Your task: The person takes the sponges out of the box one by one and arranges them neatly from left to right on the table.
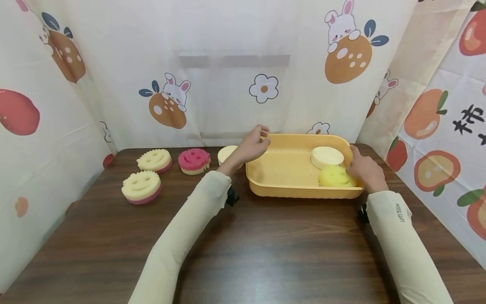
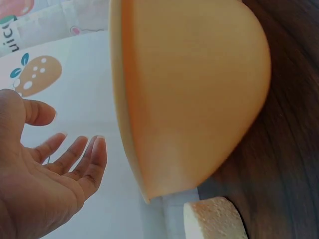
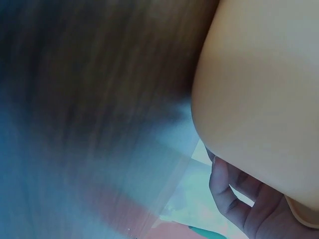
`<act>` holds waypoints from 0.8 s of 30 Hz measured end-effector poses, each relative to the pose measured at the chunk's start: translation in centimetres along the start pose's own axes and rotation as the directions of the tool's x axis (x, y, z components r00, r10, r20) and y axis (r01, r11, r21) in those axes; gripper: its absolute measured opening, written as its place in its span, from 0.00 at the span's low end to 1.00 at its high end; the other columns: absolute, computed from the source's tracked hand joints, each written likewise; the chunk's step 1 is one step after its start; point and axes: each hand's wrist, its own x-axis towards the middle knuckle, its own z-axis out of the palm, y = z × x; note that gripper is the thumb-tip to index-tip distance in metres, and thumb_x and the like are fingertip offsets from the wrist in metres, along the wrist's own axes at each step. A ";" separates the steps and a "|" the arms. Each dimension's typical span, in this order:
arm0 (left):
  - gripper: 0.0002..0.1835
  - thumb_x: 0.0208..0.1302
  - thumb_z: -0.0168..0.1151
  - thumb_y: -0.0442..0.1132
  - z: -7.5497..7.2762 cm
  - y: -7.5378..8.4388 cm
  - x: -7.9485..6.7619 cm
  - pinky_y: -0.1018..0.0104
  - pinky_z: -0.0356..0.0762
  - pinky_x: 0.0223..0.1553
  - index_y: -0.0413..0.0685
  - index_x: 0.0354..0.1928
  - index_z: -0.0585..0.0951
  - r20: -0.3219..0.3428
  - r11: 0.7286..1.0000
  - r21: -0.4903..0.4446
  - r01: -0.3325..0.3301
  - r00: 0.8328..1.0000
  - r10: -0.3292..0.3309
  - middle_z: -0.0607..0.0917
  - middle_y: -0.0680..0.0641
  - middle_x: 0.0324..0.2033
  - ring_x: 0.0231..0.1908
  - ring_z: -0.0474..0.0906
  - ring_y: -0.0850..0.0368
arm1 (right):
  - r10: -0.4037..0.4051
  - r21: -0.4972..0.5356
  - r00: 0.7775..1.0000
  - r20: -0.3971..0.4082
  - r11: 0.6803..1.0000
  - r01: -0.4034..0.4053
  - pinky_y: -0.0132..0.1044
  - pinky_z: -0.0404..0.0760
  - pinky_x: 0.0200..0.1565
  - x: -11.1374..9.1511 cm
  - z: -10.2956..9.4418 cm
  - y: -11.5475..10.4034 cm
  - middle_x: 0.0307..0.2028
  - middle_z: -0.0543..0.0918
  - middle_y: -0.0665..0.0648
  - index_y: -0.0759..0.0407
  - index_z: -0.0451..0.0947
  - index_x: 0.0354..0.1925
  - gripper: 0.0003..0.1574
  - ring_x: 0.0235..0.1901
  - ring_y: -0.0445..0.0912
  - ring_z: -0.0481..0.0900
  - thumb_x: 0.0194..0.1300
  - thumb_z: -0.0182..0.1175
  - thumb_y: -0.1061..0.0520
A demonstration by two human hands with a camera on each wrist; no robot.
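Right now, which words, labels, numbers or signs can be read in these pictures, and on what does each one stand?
"Let's Slim", small, slightly blurred: cream fabric right sleeve.
"柿": white fruit-printed fabric on the right; next character cut off.
"uic", sideways, uncertain, rest unclear: white printed fabric, left wrist view.
No readable numbers.

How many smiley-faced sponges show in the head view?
4: on the left of the table, a cream-topped sponge, another just in front of it, and a pink-topped one to their right; in the tray, a yellow one. The left arm could hide more.
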 end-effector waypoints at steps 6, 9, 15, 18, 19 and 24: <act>0.24 0.76 0.43 0.44 0.7 0.7 0.7 0.54 0.79 0.54 0.46 0.69 0.63 0.024 0.999 0.015 -0.044 0.999 0.043 0.71 0.38 0.67 0.59 0.76 0.45 | -0.014 -0.001 1.000 -0.015 1.000 0.014 0.64 0.73 0.39 0.0 0.0 0.2 0.56 0.72 0.80 0.57 0.32 0.79 0.50 0.49 0.73 0.75 0.68 0.46 0.53; 0.24 0.75 0.43 0.43 1.2 1.0 1.1 0.55 0.79 0.53 0.45 0.69 0.63 0.034 0.999 0.024 -0.039 0.999 0.038 0.71 0.39 0.66 0.59 0.76 0.46 | -0.012 0.004 1.000 -0.012 1.000 0.012 0.65 0.73 0.40 0.0 0.0 0.1 0.56 0.71 0.81 0.56 0.32 0.79 0.50 0.50 0.73 0.75 0.68 0.46 0.53; 0.23 0.76 0.43 0.43 2.0 1.2 1.8 0.55 0.78 0.56 0.46 0.68 0.63 0.046 0.999 0.039 -0.024 0.999 0.022 0.71 0.40 0.66 0.61 0.75 0.47 | -0.012 0.001 1.000 -0.008 1.000 0.012 0.62 0.73 0.40 0.1 0.0 -0.3 0.55 0.72 0.80 0.57 0.33 0.79 0.50 0.47 0.70 0.75 0.69 0.46 0.53; 0.23 0.76 0.43 0.43 2.5 1.4 2.2 0.55 0.77 0.57 0.45 0.69 0.62 0.066 0.999 0.025 -0.037 0.997 0.035 0.70 0.38 0.67 0.62 0.74 0.45 | -0.004 -0.002 1.000 -0.011 1.000 0.004 0.61 0.73 0.39 0.0 0.0 -0.1 0.55 0.72 0.80 0.57 0.33 0.79 0.50 0.47 0.69 0.76 0.69 0.46 0.53; 0.23 0.76 0.43 0.43 2.6 1.4 2.4 0.55 0.77 0.58 0.45 0.69 0.62 0.071 0.999 0.024 -0.041 0.997 0.039 0.70 0.37 0.67 0.63 0.73 0.45 | -0.002 -0.004 1.000 -0.011 1.000 0.002 0.61 0.73 0.39 0.0 0.0 -0.1 0.55 0.72 0.80 0.57 0.32 0.79 0.49 0.47 0.69 0.76 0.69 0.46 0.53; 0.23 0.76 0.42 0.41 3.1 1.7 3.0 0.54 0.76 0.60 0.43 0.69 0.61 0.070 0.998 0.042 -0.046 0.997 0.043 0.69 0.35 0.68 0.64 0.72 0.45 | -0.006 0.002 1.000 -0.011 1.000 0.006 0.61 0.73 0.39 -0.1 0.0 0.1 0.55 0.72 0.79 0.57 0.32 0.79 0.50 0.46 0.68 0.76 0.69 0.47 0.53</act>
